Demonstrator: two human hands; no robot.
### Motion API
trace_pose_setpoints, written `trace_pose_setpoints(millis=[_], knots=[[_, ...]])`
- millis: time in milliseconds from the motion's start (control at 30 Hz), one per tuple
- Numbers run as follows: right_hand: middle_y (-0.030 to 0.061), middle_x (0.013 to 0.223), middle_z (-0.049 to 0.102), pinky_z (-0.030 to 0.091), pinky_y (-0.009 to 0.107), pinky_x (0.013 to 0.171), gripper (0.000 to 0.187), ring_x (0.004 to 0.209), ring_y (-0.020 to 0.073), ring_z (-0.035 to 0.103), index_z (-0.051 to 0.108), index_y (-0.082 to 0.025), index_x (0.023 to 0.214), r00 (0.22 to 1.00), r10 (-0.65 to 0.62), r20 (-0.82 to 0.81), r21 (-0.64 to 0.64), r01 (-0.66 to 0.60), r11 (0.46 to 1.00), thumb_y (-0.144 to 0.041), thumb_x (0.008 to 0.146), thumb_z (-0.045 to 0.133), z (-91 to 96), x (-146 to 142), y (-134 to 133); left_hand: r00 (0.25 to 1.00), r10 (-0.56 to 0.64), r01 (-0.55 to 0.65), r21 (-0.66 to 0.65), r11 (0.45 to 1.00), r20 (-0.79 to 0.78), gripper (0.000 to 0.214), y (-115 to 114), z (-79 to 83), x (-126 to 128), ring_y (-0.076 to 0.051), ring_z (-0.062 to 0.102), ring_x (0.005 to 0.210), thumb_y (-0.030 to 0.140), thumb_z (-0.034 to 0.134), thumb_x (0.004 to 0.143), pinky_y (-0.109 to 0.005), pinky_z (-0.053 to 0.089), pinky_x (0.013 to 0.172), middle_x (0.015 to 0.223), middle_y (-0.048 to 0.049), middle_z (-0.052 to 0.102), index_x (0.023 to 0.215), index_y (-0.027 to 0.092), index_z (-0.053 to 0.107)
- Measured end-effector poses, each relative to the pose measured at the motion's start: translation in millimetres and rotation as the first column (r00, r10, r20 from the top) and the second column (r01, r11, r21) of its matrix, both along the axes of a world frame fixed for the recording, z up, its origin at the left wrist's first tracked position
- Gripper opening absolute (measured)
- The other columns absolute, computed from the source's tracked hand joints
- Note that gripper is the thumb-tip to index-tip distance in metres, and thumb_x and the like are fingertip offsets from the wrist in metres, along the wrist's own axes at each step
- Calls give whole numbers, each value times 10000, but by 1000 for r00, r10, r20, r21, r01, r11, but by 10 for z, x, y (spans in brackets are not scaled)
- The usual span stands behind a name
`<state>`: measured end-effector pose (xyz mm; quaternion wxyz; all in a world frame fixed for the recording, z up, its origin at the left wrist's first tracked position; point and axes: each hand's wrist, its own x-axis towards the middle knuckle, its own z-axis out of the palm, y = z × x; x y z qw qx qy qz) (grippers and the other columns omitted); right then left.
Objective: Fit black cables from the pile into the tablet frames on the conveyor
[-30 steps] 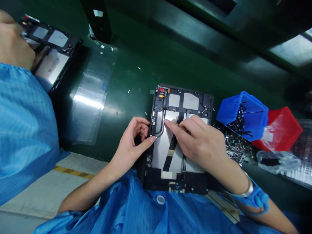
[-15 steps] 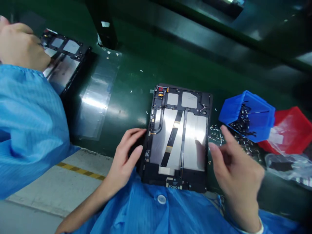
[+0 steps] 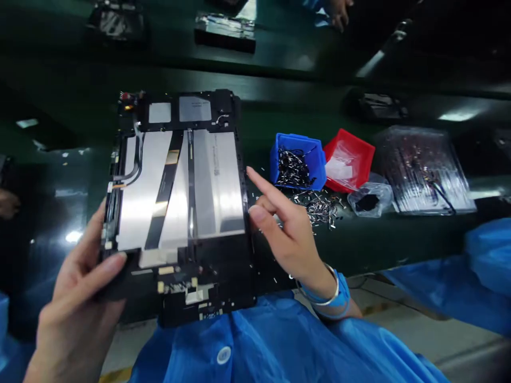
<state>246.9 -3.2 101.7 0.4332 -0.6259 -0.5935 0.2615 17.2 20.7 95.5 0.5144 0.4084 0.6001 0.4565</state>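
An opened tablet [image 3: 215, 181], its silver battery cells and black flat cables exposed, is raised towards me and slightly tilted. My left hand [image 3: 85, 266] grips its lower left edge, thumb on the front and the other fingers behind. Beside the right edge is my right hand [image 3: 285, 229], open, index finger stretched out and thumb apart. Those fingertips are at the tablet's edge; whether they touch it I cannot tell. The right wrist wears a blue band [image 3: 339, 292].
Right of the tablet stand a blue bin [image 3: 317, 167] of small dark parts and a red bin [image 3: 361, 159]. Loose scraps [image 3: 319, 207] lie before them, near a clear plastic bag [image 3: 373, 197] and a stack of clear trays [image 3: 427, 165]. Blue-sleeved co-workers are at both sides.
The tablet has come up off the table and closer to me, with my left hand now gripping it. My view has swung right, showing the trays and another person's sleeve.
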Motion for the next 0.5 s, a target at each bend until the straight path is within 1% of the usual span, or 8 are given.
trace_pose_setpoints(millis=[67,133,200,233,300,400,467,500], knots=[[-28,677,612,447,265,607,379,600,112,533,611,-208,1248,986,-166,19,76,164,983,-354,932,460,-52,288,-1,999,-38,40,98,994,-16,407,328,32,125,-309,310,1420,292,710,651,-460,391,1133,1337,110,569,1049,376,701],[-1,744,646,453,279,642,259,671,128,571,696,-216,1056,904,-422,70,175,405,897,-319,906,511,-171,596,-33,994,-95,89,120,989,50,332,739,22,270,-288,385,1373,285,700,673,-474,382,1136,1299,62,594,1005,294,684],[6,735,647,437,288,620,188,649,138,559,712,-211,927,799,-584,143,215,551,807,-285,868,549,-326,856,-64,970,-130,110,105,988,207,309,1205,-13,446,-251,526,1226,196,649,708,-506,397,1110,1161,19,650,1016,223,635],[-2,694,631,423,288,604,157,609,135,530,715,-208,880,786,-584,203,198,551,811,-271,838,579,-403,950,-70,956,-96,73,91,993,276,299,1443,-35,543,-213,576,1129,114,621,717,-502,423,1083,1042,24,663,1001,205,607],[-11,663,612,417,291,608,129,575,130,491,722,-207,851,800,-523,295,146,503,852,-265,801,619,-534,1053,-56,942,-48,25,72,997,332,334,1888,-85,740,-135,608,997,4,545,770,-451,466,1039,885,61,626,1037,204,545],[-8,670,613,420,291,620,128,590,136,492,730,-219,846,822,-437,364,100,432,896,-285,800,629,-645,1059,19,971,17,-11,-29,1000,238,420,2396,-177,991,-68,608,921,-31,539,823,-358,533,946,841,110,556,1130,242,453],[-1,679,620,410,287,609,132,593,137,493,726,-225,805,817,-434,380,106,428,898,-291,814,612,-670,1039,76,990,18,-6,-90,996,140,411,2606,-246,1093,-50,610,914,5,575,842,-321,563,893,843,125,542,1138,253,435],[0,678,620,403,285,604,139,589,136,489,719,-224,774,816,-438,377,109,430,896,-293,816,606,-672,1038,101,997,-3,7,-62,998,71,372,2678,-281,1122,-53,617,909,25,587,848,-319,580,861,832,128,547,1115,243,447]])
